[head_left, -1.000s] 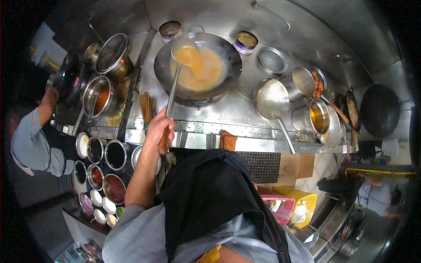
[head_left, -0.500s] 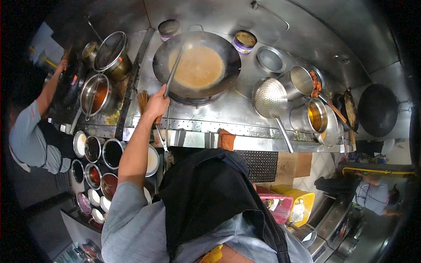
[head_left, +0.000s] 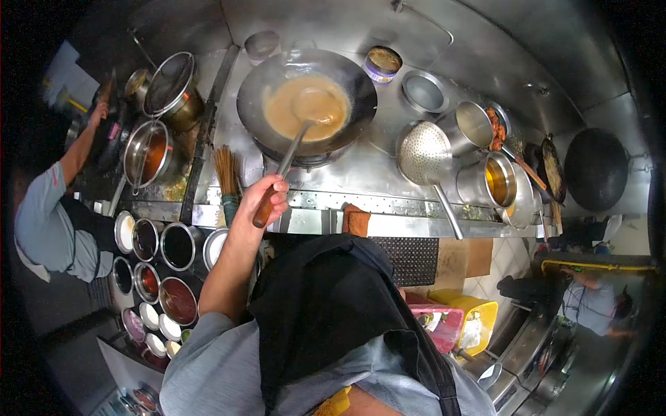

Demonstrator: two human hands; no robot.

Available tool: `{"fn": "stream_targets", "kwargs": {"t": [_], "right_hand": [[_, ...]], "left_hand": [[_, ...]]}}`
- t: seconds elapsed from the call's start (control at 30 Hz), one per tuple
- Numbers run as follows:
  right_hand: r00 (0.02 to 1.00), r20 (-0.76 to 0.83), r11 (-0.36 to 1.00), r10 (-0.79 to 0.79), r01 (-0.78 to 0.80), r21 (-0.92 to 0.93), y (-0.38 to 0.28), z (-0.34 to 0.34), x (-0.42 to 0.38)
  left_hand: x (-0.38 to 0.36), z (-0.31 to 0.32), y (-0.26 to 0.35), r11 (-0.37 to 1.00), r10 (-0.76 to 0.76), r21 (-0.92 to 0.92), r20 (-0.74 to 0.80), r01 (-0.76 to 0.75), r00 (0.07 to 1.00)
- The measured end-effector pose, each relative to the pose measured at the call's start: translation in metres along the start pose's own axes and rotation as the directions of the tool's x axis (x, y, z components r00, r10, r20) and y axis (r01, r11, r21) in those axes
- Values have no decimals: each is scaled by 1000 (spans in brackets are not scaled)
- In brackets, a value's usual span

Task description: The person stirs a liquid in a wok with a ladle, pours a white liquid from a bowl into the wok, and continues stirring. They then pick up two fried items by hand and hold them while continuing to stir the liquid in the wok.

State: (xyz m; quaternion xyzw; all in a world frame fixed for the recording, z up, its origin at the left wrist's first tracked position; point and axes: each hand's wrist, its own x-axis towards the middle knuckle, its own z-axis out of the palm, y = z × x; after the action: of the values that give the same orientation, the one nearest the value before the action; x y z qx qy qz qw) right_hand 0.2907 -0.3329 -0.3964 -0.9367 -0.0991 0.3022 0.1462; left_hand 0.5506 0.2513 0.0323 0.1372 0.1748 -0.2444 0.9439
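Observation:
My left hand (head_left: pixel 262 197) is closed around the wooden end of a long-handled ladle (head_left: pixel 297 149). The ladle's head lies in the cloudy tan liquid (head_left: pixel 281 107) inside a big dark wok (head_left: pixel 362 104), and ripples spread around it. Below that hand, to the left, a bamboo wok brush (head_left: pixel 225 172) stands against the counter edge. My right hand is out of view; the black apron fills the lower middle.
A perforated strainer (head_left: pixel 423 152) lies right of the wok, near metal pots (head_left: pixel 463 126) and a pot of yellow oil (head_left: pixel 497 182). Several sauce containers (head_left: pixel 178 246) stand at left. A co-worker (head_left: pixel 52 215) stands at far left. A folded brown cloth (head_left: pixel 356 220) sits on the counter's edge.
My left hand has come back toward my body, drawing the ladle's head from the wok's far side to the nearer part of the liquid. The wok brush is now more exposed.

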Motion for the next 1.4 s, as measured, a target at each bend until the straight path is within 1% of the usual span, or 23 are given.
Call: {"fn": "stream_targets", "kwargs": {"t": [0.03, 0.07, 0.2, 0.37, 0.47, 0.53, 0.6, 0.63, 0.7, 0.77, 0.83, 0.87, 0.9, 1.0, 1.03, 1.07, 1.1, 1.13, 1.17, 1.2, 1.27, 1.33, 1.4], "right_hand": [[998, 11, 993, -64, 65, -95, 8, 8, 2], [995, 24, 983, -95, 98, -157, 6, 4, 2], [984, 2, 951, 180, -175, 254, -29, -41, -15], [924, 89, 827, 373, -375, 419, -60, -76, -28], [983, -2, 972, 184, -181, 152, 9, 5, 5], [993, -18, 983, 120, -117, 141, -28, -49, -10], [996, -27, 987, 91, -86, 135, -53, -85, -20], [997, -36, 990, 68, -63, 126, -56, -91, -22], [998, -52, 994, 22, -16, 109, -65, -101, -24], [997, -68, 995, -25, 31, 96, -72, -103, -24], [993, -16, 986, 120, -118, 116, -13, -10, 0], [981, 11, 974, 192, -192, 120, 13, 31, 11], [982, 11, 975, 189, -189, 120, 10, 28, 10], [963, 52, 948, 266, -271, 165, -25, -18, -5], [965, 50, 954, 259, -263, 141, -45, -43, -10], [966, 49, 959, 255, -259, 119, -59, -60, -15], [965, 50, 957, 259, -263, 124, -65, -68, -19], [992, -34, 988, 126, -122, 95, -67, -72, -25], [994, -111, 998, -13, 19, 54, -65, -74, -31], [994, -101, 945, 31, 4, 326, -43, -41, -25], [990, -82, 611, 118, -7, 792, -31, -9, -18], [983, -11, 720, 182, -126, 682, -62, -48, -40], [974, 31, 758, 223, -194, 623, -104, -93, -56]], "left_hand": [[-5, 4, -2, 1000, -1, -1, -1, 1, 1000], [-13, 13, -3, 989, 76, 136, -99, -62, 992], [-29, 38, 3, 875, 257, 469, -239, -121, 936], [-28, 36, 16, 637, 439, 760, -224, -126, 870], [-23, 35, 20, 541, 506, 831, -198, -131, 839], [-19, 32, 20, 484, 535, 866, -181, -124, 825], [-16, 30, 20, 273, 615, 960, -127, -59, 778], [-16, 31, 16, 273, 613, 960, -125, -60, 780], [-20, 34, 3, 106, 727, 992, -124, 68, 675], [-13, 24, -1, 118, 754, 993, -110, 31, 647], [-8, 14, 5, 296, 712, 949, -148, -103, 687], [-8, 11, 19, 363, 607, 931, -218, -23, 764], [-4, 10, 30, 363, 610, 932, -218, -24, 762], [0, 25, 42, 68, 668, 988, -147, 137, 730], [9, 2, 48, 67, 670, 988, -146, 137, 728], [24, -42, 58, -261, 747, 963, 157, 68, 646], [33, -65, 63, -567, 705, 823, 460, 39, 541], [28, -48, 62, -569, 699, 822, 460, 36, 547], [17, -16, 58, -432, 728, 878, 203, 208, 655], [10, 0, 56, -299, 710, 869, -73, 394, 701], [12, -16, 51, -335, 703, 868, -29, 367, 710], [10, -23, 47, -377, 688, 863, 18, 337, 725], [-1, -6, 33, 242, 500, 944, -320, 225, 805]]}}
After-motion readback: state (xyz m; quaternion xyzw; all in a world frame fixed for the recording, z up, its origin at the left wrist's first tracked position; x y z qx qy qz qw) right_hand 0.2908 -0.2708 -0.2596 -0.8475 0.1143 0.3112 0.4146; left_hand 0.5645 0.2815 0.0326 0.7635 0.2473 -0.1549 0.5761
